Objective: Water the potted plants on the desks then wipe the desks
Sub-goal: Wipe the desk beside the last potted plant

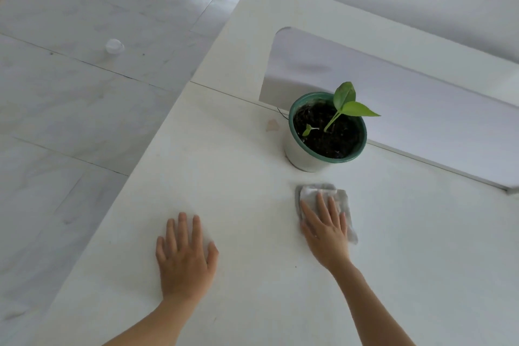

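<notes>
Right hand (325, 230) flat, fingers straight, pressing crumpled grey cloth (341, 199) onto white desk (252, 177) beside green-rimmed white plant pot (306, 154); left hand (184, 258) spread flat nearer left edge, likely bracing.

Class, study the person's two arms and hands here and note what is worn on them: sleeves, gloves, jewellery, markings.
The left hand and the right hand are bare, without gloves. Both forearms are uncovered to the picture's lower edge: no sleeve, watch or bracelet shows. A tiny glint on the right hand may be a ring; too small to tell.
</notes>
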